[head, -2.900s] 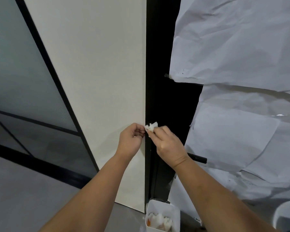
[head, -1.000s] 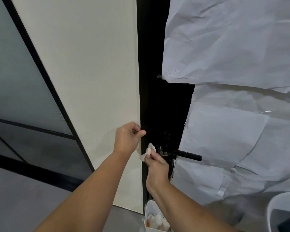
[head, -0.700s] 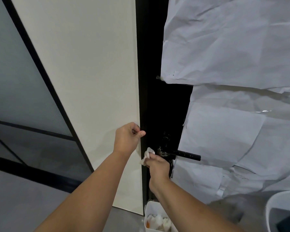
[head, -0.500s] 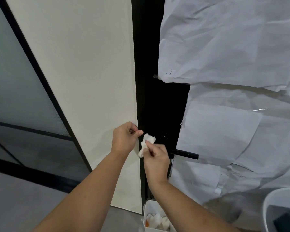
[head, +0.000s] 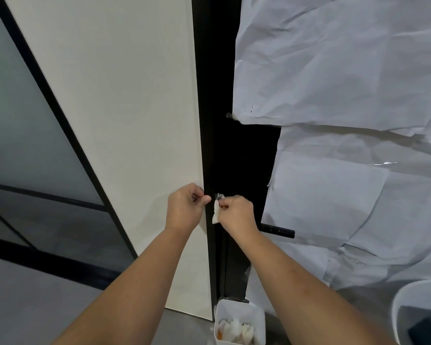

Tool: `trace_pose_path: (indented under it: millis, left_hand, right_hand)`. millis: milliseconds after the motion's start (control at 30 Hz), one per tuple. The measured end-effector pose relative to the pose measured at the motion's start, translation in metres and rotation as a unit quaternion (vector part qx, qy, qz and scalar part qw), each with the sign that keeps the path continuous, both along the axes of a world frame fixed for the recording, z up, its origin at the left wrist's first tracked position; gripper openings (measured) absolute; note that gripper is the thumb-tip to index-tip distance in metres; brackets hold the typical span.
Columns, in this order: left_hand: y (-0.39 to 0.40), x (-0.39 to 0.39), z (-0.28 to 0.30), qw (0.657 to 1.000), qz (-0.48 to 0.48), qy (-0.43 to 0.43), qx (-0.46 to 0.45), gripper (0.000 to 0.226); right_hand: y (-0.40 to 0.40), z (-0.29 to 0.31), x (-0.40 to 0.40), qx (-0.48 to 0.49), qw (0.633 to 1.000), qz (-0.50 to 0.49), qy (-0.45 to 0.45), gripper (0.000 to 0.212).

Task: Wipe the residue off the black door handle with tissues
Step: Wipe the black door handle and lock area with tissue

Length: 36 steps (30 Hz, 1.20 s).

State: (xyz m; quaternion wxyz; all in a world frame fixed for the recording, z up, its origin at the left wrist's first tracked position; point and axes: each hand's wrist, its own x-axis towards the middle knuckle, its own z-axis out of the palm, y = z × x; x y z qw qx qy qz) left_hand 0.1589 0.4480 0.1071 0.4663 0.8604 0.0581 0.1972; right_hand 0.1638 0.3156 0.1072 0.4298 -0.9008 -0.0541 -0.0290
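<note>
Running down the far left, a frosted glass panel (head: 23,120) in a black frame (head: 60,113) leans diagonally across the view, with grey floor (head: 23,295) below it. Next to it stands a cream wall panel (head: 125,95), whose right edge meets the black door (head: 244,158).

The left hand (head: 184,210) hovers at that edge, its fingers curled in and its thumb tip pressed toward the forefinger; whether it pinches anything cannot be told. Just beside it, a little to the right, the right hand (head: 237,212) pinches a small crumpled white tissue (head: 216,212) between thumb and fingers, a flap hanging down toward the wrist. Both hands are raised in front of the dark strip of the door, and the tissue sits between them, close to the left thumb but apart from it.

The right hand and wrist stand in the way of the base of the black door handle (head: 279,230); only its outer bar shows, sticking out to the right from behind the wrist. The tissue is off the handle, above and to the left of it.

Crumpled white paper sheets (head: 346,83) cover most of the door to the right. On the floor below the forearms sits a small white bin (head: 239,310) holding used tissues with orange stains. A curved white container (head: 408,302) shows at the lower right corner, partly cut off.
</note>
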Motion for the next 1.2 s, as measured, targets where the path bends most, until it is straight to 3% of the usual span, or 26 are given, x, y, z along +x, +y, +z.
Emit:
trace_pose_path:
  millis: [133, 233, 333, 400, 467, 567, 733, 833, 1033, 1200]
  left_hand:
    - [0.000, 0.001, 0.000, 1.000, 0.000, 0.001, 0.001, 0.015]
    - [0.002, 0.002, 0.001, 1.000, -0.007, 0.004, 0.002, 0.016]
    - [0.004, 0.002, 0.000, 1.000, -0.011, 0.007, -0.003, 0.016]
    - [0.003, 0.002, 0.000, 1.000, -0.013, 0.005, -0.013, 0.021]
    - [0.002, 0.002, 0.001, 1.000, -0.018, -0.002, -0.012, 0.026]
    - [0.002, 0.001, 0.003, 1.000, -0.019, -0.003, 0.006, 0.026]
    - [-0.001, 0.000, -0.001, 1.000, 0.000, 0.010, -0.006, 0.018]
    - [-0.006, -0.002, -0.003, 1.000, 0.007, 0.000, -0.012, 0.015]
    - [-0.010, -0.003, -0.009, 1.000, 0.024, -0.012, -0.016, 0.015]
    - [-0.009, 0.000, -0.009, 1.000, 0.015, -0.014, 0.003, 0.018]
  right_hand:
    - [-0.001, 0.023, -0.001, 0.127, 0.987, -0.018, -0.096, 0.028]
    - [-0.009, 0.030, -0.005, 0.142, 0.968, 0.039, -0.205, 0.030]
    - [-0.019, 0.024, -0.005, -0.003, 0.921, 0.117, -0.372, 0.037]
    - [-0.022, 0.023, 0.003, -0.153, 0.893, 0.140, -0.398, 0.043]
    - [-0.021, 0.023, 0.005, -0.256, 0.874, 0.154, -0.383, 0.045]
    - [-0.024, 0.013, 0.000, -0.288, 0.869, 0.171, -0.365, 0.043]
    - [-0.053, -0.004, 0.010, -0.223, 0.949, 0.060, -0.213, 0.045]
    - [-0.070, 0.010, 0.014, -0.175, 0.972, 0.020, -0.159, 0.046]
    - [-0.054, 0.003, 0.010, -0.300, 0.932, 0.092, -0.183, 0.046]
    - [-0.034, -0.012, 0.015, -0.293, 0.939, 0.111, -0.144, 0.049]
